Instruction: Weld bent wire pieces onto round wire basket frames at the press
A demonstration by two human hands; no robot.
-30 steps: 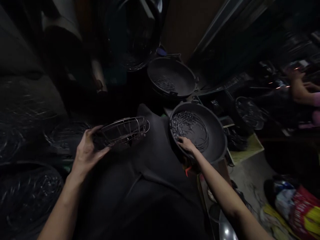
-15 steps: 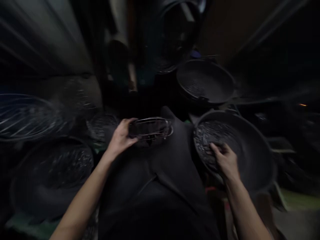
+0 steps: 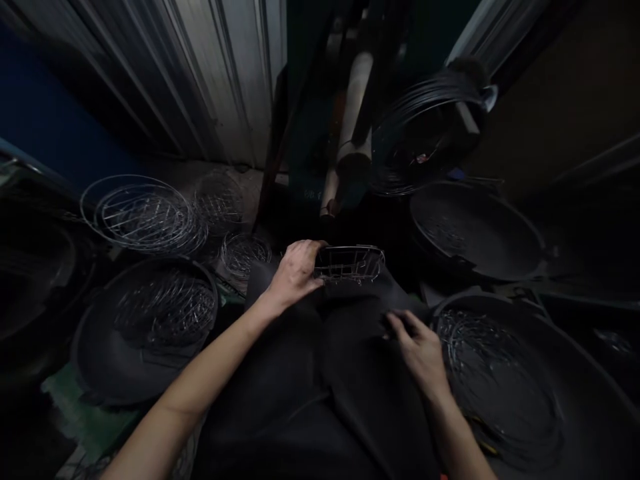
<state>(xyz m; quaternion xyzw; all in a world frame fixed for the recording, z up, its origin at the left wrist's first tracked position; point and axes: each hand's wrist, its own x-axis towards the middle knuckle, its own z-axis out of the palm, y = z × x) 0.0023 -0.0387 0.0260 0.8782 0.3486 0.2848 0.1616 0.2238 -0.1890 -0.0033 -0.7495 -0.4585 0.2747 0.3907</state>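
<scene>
My left hand [image 3: 296,272] is wrapped round the left end of a small wire basket [image 3: 357,264], which it holds up over my lap in front of the dark apron [image 3: 345,373]. My right hand [image 3: 419,348] is closed in a pinch, a little below and to the right of the basket and apart from it. Something small and dark sits at its fingertips, too dim to name. Just right of that hand stands a wide dark basin [image 3: 590,380] with thin bent wire pieces [image 3: 475,343] in it.
At the left, another dark basin [image 3: 100,373] holds wire pieces, with stacked wire rings [image 3: 145,217] behind it. A machine with a pale cylindrical bar [image 3: 356,100] rises ahead. A wire coil [image 3: 430,100] and a further basin [image 3: 500,233] are at the back right.
My right hand has come out of the right basin toward the basket, fingers pinched. The left hand still holds the basket. The whole view has swung left.
</scene>
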